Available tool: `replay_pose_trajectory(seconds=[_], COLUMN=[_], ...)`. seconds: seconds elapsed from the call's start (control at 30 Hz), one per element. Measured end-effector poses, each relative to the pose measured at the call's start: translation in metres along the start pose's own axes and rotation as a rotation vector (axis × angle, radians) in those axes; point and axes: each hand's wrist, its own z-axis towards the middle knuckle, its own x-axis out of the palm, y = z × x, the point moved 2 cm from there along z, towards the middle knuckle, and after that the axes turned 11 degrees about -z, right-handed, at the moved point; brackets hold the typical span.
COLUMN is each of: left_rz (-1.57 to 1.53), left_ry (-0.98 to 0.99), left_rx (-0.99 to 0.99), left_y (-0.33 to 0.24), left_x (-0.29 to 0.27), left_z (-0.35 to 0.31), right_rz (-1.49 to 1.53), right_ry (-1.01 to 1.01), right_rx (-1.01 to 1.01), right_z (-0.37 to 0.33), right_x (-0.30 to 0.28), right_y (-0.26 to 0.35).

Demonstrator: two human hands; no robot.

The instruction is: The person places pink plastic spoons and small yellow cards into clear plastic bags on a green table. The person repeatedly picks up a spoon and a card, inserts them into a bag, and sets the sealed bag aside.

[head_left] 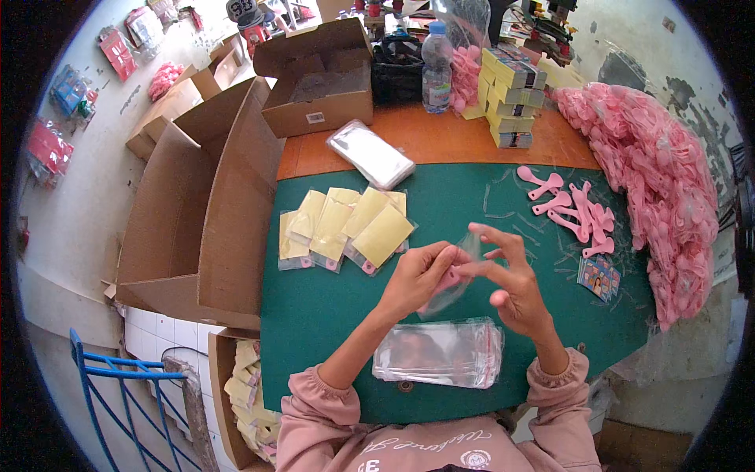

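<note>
In front of my chest, my left hand [421, 275] is closed on a clear plastic bag [450, 297], with a pink spoon [448, 279] partly showing at its fingers. From the other side my right hand [513, 287] reaches to the bag, its fingers spread and two fingertips touching the film. Below the hands lies a stack of clear resealable bags [436, 352]. Packed bags with yellow cards [346, 224] fan out to the left. Loose pink spoons [578, 208] lie to the right, above a few small printed cards [599, 278].
A large pile of wrapped pink spoons [649, 181] covers the table's right edge. Stacked card bundles [511, 94], a water bottle [436, 67] and another clear bag stack [371, 153] stand farther back. Cardboard boxes [236, 204] line the left, with a blue metal frame [118, 370] below.
</note>
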Motion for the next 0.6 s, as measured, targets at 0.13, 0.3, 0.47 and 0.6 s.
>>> replay_pose_trajectory(seconds=[0.13,0.3,0.47,0.6], left_rz=[-0.151,-0.279,-0.188,-0.012], left_ry=[-0.05,-0.058,0.01,0.07], left_rx=[0.033,-0.112,-0.103,-0.038], left_y=[-0.003,-0.007,0.013,0.012], left_x=[-0.015,-0.029,-0.04,-0.039], left_z=[-0.002,0.006,0.008,0.01], right_rz=[0.074,-1.082,-0.982,-0.912], right_ry=[0.044,0.076,-0.01,-0.034], right_rx=[0.25,1.132,1.11,1.154], right_z=[-0.015,-0.146,-0.209,-0.197], right_x=[-0.039,-0.122,-0.132,-0.135], right_y=[-0.023,-0.136,-0.196,-0.193])
